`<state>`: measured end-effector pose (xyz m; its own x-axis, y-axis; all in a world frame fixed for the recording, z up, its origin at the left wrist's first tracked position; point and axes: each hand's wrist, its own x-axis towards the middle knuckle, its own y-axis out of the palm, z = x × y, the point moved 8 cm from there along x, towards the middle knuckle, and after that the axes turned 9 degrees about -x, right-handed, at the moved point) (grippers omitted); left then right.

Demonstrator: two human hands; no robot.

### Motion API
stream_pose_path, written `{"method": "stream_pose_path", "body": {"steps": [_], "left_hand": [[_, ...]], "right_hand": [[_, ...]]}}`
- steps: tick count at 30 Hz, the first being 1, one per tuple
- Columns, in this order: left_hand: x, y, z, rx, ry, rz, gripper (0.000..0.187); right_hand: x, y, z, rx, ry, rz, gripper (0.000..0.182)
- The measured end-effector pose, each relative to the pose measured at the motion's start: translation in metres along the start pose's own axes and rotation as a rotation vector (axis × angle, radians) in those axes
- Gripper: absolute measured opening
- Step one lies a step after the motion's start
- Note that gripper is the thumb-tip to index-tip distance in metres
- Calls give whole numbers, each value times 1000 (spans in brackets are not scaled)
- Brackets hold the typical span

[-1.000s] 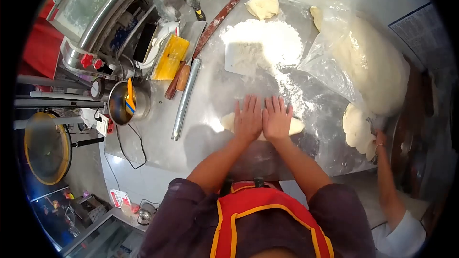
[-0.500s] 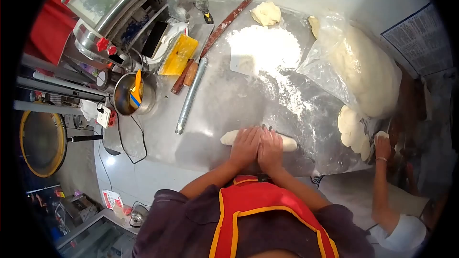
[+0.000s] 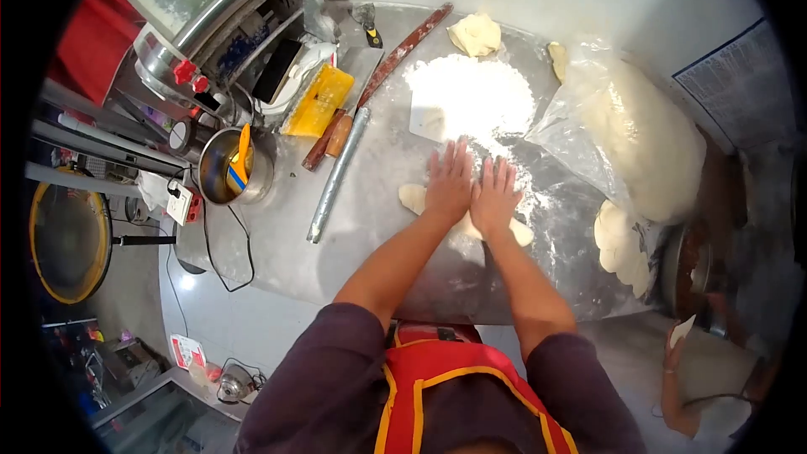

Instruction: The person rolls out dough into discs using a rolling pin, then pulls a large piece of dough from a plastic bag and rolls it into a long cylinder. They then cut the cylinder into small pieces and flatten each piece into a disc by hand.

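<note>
Dough roll [image 3: 468, 227] centre frame, axis crosswise, right end lower, beneath heels of left grip [image 3: 450, 182] and right grip [image 3: 496, 195]; fingers extended, unclamped.

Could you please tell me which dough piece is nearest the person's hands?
The elongated roll under the left hand and right hand; the other pieces lie farther away.

Stretches left arm [image 3: 395, 259] and right arm [image 3: 528, 282] forward, holds left hand [image 3: 450, 185] and right hand [image 3: 496, 200] side by side, palms down, fingers [image 3: 449, 158] straight.
</note>
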<state>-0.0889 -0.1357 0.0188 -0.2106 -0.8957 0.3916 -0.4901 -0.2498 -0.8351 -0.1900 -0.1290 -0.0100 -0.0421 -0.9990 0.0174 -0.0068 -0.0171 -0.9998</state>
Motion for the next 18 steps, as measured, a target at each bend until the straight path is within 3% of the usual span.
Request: {"method": "stream_pose_path", "body": {"steps": [2,3,4,5,6,9,11,14,18], "left_hand": [[-26,29,11,-518,-271,522,38],[-44,9,11,-652,-234,347,35],[-68,-12,13,-778,-194,178,33],[-82,-29,5,-693,-158,265,35],[-100,-43,-7,-613,-132,359,37],[-129,-59,-34,-347,109,130,45],[-126,-45,-28,-282,134,134,49],[-99,-21,-14,-215,72,202,52],[-45,5,-1,-124,-48,311,54]], "right_hand": [[-30,-5,5,223,-87,181,54],[-55,-8,7,264,-172,251,50],[-82,-37,12,341,-295,149,46],[-103,-47,13,392,-267,216,45],[-124,-45,15,391,-268,116,44],[-154,-26,27,344,-253,-141,43],[-150,-23,33,271,-200,-241,45],[-101,-16,29,206,-201,-76,47],[-42,-2,20,61,-168,-20,49]]}}
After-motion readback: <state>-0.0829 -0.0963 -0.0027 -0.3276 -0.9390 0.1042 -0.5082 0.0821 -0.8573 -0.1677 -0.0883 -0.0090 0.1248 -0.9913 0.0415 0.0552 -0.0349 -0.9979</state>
